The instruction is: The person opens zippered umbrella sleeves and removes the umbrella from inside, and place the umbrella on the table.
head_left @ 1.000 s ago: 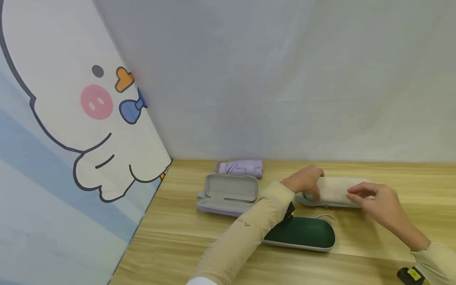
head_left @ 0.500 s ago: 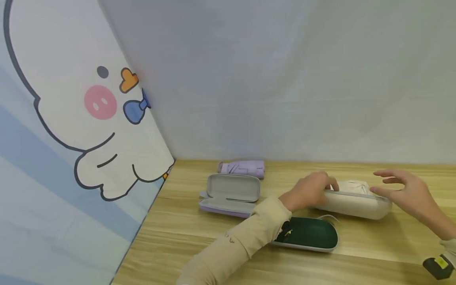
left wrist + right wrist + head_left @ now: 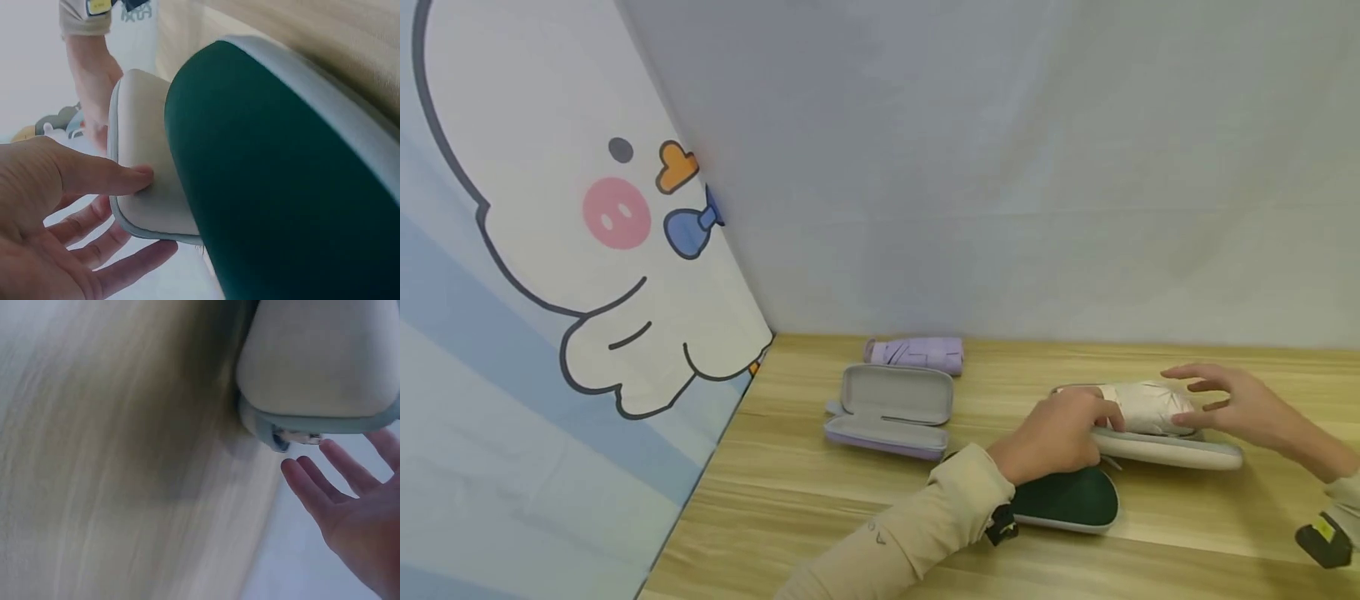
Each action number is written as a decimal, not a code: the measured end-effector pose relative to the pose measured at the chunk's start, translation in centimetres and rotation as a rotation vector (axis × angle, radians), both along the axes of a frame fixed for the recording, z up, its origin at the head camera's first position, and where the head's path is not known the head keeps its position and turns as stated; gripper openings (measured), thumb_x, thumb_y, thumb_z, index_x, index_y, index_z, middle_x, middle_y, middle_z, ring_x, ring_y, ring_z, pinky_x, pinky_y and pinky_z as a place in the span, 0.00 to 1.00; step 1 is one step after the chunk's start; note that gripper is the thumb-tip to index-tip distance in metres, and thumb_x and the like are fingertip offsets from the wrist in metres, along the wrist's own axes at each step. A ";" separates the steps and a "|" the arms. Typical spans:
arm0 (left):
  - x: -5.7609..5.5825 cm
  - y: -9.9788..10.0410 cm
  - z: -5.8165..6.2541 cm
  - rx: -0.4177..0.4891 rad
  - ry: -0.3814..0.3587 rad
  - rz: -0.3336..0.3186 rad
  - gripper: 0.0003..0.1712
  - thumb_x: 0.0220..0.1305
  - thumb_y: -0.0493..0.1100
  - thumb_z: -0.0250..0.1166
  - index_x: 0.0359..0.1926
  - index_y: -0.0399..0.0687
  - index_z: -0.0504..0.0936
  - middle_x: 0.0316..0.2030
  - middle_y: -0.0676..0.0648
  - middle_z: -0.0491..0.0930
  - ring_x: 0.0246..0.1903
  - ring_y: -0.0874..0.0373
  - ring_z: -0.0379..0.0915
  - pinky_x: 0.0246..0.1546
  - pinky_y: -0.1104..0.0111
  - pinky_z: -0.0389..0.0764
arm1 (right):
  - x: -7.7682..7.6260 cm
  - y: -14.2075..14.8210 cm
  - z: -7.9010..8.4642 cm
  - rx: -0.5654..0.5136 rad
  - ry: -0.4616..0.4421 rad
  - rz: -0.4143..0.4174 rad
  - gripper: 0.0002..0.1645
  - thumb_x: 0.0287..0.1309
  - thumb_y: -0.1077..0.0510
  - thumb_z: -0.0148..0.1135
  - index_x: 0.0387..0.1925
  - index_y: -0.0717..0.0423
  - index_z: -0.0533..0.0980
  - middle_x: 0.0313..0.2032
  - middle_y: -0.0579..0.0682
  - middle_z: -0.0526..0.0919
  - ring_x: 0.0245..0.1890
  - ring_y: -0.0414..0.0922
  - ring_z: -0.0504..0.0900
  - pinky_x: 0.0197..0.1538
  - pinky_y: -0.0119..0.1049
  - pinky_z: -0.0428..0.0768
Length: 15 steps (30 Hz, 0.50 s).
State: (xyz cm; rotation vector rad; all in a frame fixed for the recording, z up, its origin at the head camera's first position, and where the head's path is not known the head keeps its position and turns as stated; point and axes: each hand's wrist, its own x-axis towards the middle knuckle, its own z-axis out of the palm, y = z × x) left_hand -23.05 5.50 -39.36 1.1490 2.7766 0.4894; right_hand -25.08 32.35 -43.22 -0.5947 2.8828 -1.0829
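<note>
A cream zip case [image 3: 1187, 452] lies open at the right, with a crinkled cream folded umbrella [image 3: 1153, 407] in it. My left hand [image 3: 1060, 433] grips the case's near flap by its left end, thumb on the outer shell [image 3: 145, 119] and fingers round the other side in the left wrist view. By the umbrella's right end is my right hand [image 3: 1243, 408], fingers spread and slightly bent, holding nothing. In the right wrist view its fingertips [image 3: 294, 472] point at the end of the case. Part of the umbrella is hidden behind my left hand.
A second pale case with a green lining [image 3: 1067, 500] lies in front, partly under my left forearm. To the left stands an opened lilac case with a grey lining [image 3: 891, 396]. Behind it lies a lilac folded umbrella [image 3: 925, 355], close to the pale backdrop [image 3: 1000, 208].
My left hand has pulled the case's near flap down toward me, baring the umbrella inside. My right hand has moved right, off the case top, with its fingers spreading.
</note>
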 end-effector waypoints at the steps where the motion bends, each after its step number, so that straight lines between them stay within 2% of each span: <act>1: 0.1 0.0 0.0 -0.010 0.003 0.000 0.22 0.49 0.34 0.71 0.44 0.64 0.84 0.34 0.62 0.73 0.33 0.73 0.67 0.24 0.80 0.66 | -0.1 0.0 -0.2 -0.010 -0.009 0.017 0.35 0.46 0.59 0.74 0.56 0.63 0.71 0.54 0.46 0.69 0.48 0.63 0.75 0.35 0.34 0.80; 3: 0.4 0.1 -0.1 -0.026 0.003 0.001 0.22 0.49 0.35 0.71 0.43 0.65 0.84 0.34 0.63 0.73 0.33 0.73 0.67 0.25 0.79 0.66 | -0.2 0.1 -0.7 -0.025 -0.017 0.030 0.33 0.45 0.60 0.74 0.54 0.63 0.72 0.52 0.40 0.68 0.46 0.51 0.78 0.34 0.32 0.79; 6: 0.7 0.2 -0.2 -0.035 0.001 -0.003 0.21 0.50 0.35 0.70 0.43 0.66 0.83 0.34 0.63 0.73 0.33 0.73 0.66 0.23 0.79 0.65 | -0.3 0.1 -1.3 -0.022 0.006 0.050 0.33 0.44 0.61 0.75 0.54 0.64 0.73 0.52 0.47 0.71 0.43 0.32 0.73 0.33 0.33 0.79; 8: 0.8 0.1 -0.4 -0.030 0.005 -0.003 0.21 0.51 0.35 0.70 0.42 0.66 0.83 0.34 0.63 0.73 0.32 0.73 0.65 0.22 0.79 0.66 | -0.4 0.0 -1.5 -0.001 0.030 0.060 0.35 0.42 0.62 0.75 0.54 0.63 0.73 0.52 0.52 0.72 0.40 0.25 0.69 0.32 0.33 0.79; 11: 0.8 0.0 -0.5 -0.027 0.008 0.003 0.21 0.51 0.35 0.70 0.42 0.66 0.83 0.34 0.63 0.73 0.32 0.73 0.65 0.21 0.79 0.66 | -0.7 -0.3 -1.6 0.035 0.052 0.078 0.37 0.40 0.63 0.75 0.55 0.63 0.72 0.50 0.60 0.73 0.37 0.29 0.69 0.29 0.33 0.78; 15: 0.7 -0.1 -0.6 -0.026 -0.007 0.006 0.21 0.51 0.35 0.70 0.42 0.66 0.83 0.35 0.63 0.73 0.32 0.74 0.65 0.22 0.80 0.65 | -0.8 -0.6 -1.8 0.047 0.065 0.062 0.37 0.35 0.64 0.76 0.53 0.62 0.73 0.45 0.58 0.75 0.33 0.36 0.70 0.26 0.33 0.75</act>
